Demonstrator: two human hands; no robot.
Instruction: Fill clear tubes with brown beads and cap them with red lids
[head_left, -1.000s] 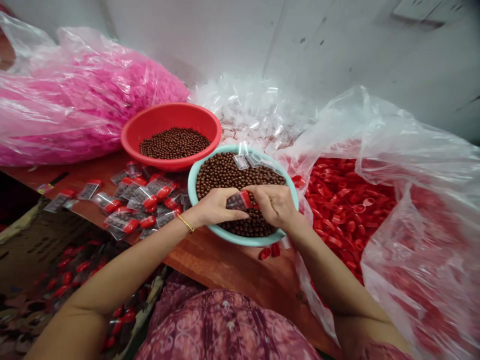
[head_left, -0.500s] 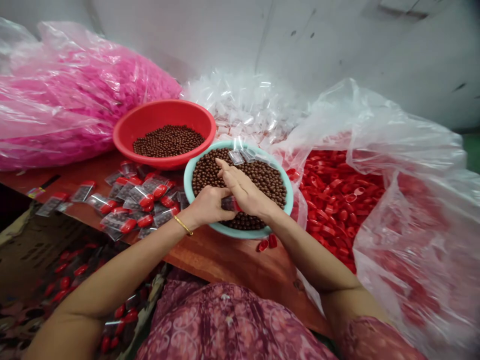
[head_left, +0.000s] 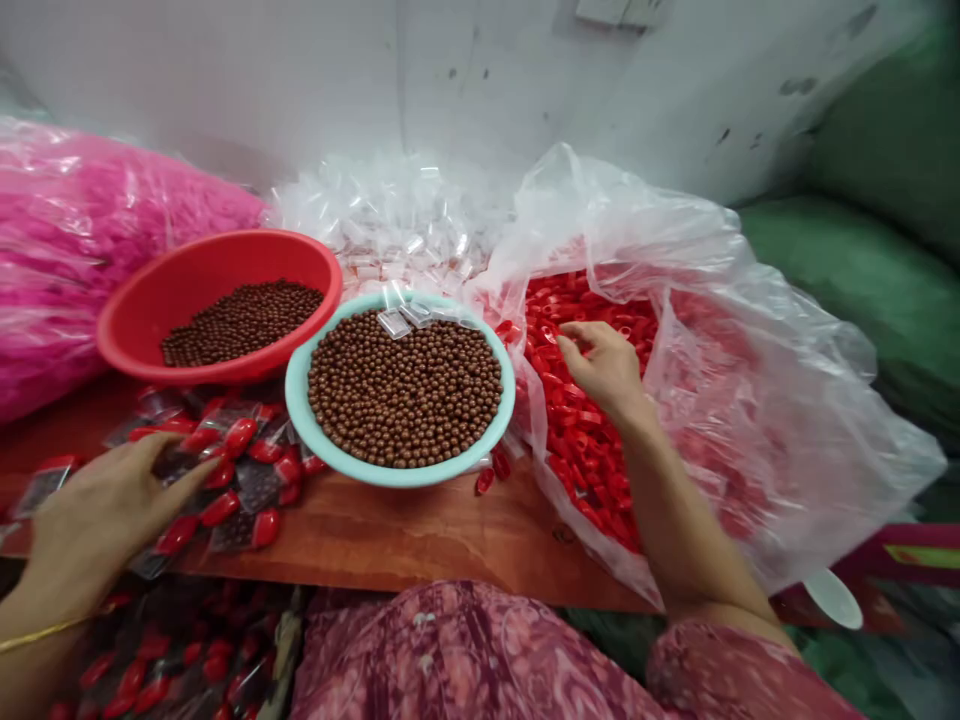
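My left hand [head_left: 105, 515], a gold bangle at its wrist, is at the left over a pile of small clear containers [head_left: 259, 485] filled with dark balls and closed with red caps. Its thumb and fingers are spread, with nothing visible between them. My right hand [head_left: 606, 372] reaches over loose red caps [head_left: 592, 470] in an open plastic bag. Its fingers are bent, with a small gap between thumb and forefinger near the caps. Between my hands stands a pale blue bowl [head_left: 298, 400] of brown balls [head_left: 405, 400], several clear empty containers [head_left: 395, 322] lying at its back rim.
A red basin [head_left: 124, 335] with more brown balls stands behind the pile. Behind are a bag of pink pieces [head_left: 97, 220] and a heap of clear containers [head_left: 397, 225]. Two red caps [head_left: 485, 481] lie by the bowl. More capped containers [head_left: 180, 650] lie below the table edge.
My hands have parted from over the blue bowl, where the left held a capped container. The left has moved to the pile, the right to the bag of caps. The view has turned right.
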